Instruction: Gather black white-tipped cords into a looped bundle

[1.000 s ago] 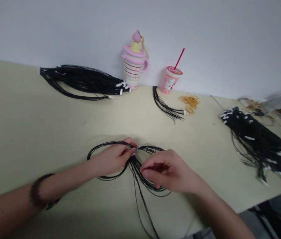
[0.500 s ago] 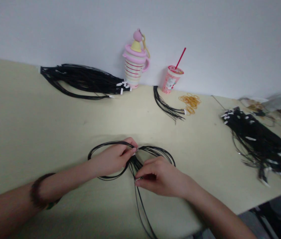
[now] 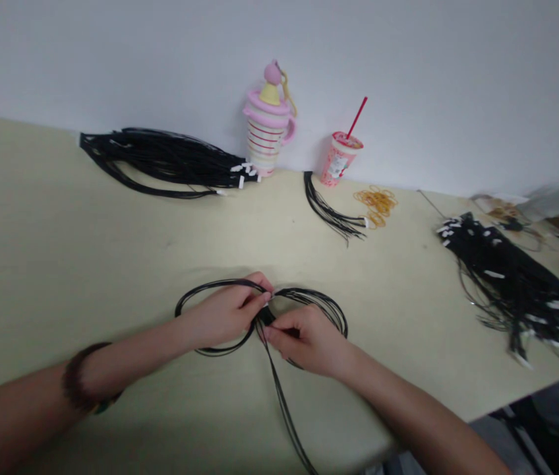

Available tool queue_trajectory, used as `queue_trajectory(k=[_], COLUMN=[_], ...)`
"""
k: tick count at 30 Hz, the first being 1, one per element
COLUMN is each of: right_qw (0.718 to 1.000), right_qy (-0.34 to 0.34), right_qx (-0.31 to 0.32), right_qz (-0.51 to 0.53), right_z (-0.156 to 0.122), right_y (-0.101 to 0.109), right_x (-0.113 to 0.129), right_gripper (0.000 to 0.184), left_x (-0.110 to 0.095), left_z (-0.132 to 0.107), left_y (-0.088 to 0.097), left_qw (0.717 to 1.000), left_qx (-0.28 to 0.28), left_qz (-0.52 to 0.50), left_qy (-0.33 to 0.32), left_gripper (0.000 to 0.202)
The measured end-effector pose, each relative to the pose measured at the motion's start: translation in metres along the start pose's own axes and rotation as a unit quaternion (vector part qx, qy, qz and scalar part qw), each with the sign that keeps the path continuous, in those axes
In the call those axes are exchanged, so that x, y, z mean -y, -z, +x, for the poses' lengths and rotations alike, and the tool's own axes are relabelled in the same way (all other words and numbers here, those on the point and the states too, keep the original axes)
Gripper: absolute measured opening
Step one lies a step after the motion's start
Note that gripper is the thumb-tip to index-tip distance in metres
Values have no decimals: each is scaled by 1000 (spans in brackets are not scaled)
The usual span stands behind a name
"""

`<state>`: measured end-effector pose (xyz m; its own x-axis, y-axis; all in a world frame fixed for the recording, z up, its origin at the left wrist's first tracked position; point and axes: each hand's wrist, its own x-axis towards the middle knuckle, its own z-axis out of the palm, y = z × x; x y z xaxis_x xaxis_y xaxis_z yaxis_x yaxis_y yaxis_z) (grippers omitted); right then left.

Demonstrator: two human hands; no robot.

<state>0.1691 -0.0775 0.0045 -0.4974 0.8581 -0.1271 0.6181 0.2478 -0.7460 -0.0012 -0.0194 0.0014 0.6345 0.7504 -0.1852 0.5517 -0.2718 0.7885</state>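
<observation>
A bundle of thin black cables (image 3: 319, 298) lies looped to the left and right on the table, with a long tail running down past the near edge. My left hand (image 3: 240, 309) pinches the bundle at the crossing of the loops, where a small white piece shows at the fingertips. Just below that crossing, my right hand (image 3: 306, 340) is closed, thumb and fingertips pressed together on the cables of the tail. Part of the right loop passes behind this hand.
Along the wall lie a black cable bundle (image 3: 161, 158) with white connectors, a striped cup (image 3: 264, 142), a pink drink cup (image 3: 339, 161), a short cable bunch (image 3: 326, 210) and yellow rubber bands (image 3: 377, 201). A large cable pile (image 3: 511, 270) covers the right side.
My right hand has slid up and left along the tail, closer to my left hand. The tail's strands run closer together. My left hand stays at the crossing.
</observation>
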Motion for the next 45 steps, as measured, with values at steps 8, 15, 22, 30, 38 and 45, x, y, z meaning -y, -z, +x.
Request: queue_trajectory(k=[8,15,22,30,38,45], right_qw=[999,1000,974,922,949,907], right_qy=[-8,-20,-90,-119,-99,-138], right_qx=[-44,-5,33,103,91,79], right_qz=[-7,7,206,353,284,390], right_z=[3,2,2,5,3,-3], right_y=[-5,4,4,12,17,32], right_x=[4,-1,1,2,3,6], right_gripper=[33,25,24,19,22,20], left_x=[0,-3,-2,-4,-6,-6], left_z=[1,0,0,-1,0,0], left_y=[0,0,0,1,1,1], left_qw=[1000,1000,1000,1000,1000,1000], left_qx=[-4,-2,3,7,1,0], left_qz=[-4,2,-19,-9,-5,-2], left_qy=[-12,-2,5,12,16,9], left_gripper=[25,25,24,26,26,27])
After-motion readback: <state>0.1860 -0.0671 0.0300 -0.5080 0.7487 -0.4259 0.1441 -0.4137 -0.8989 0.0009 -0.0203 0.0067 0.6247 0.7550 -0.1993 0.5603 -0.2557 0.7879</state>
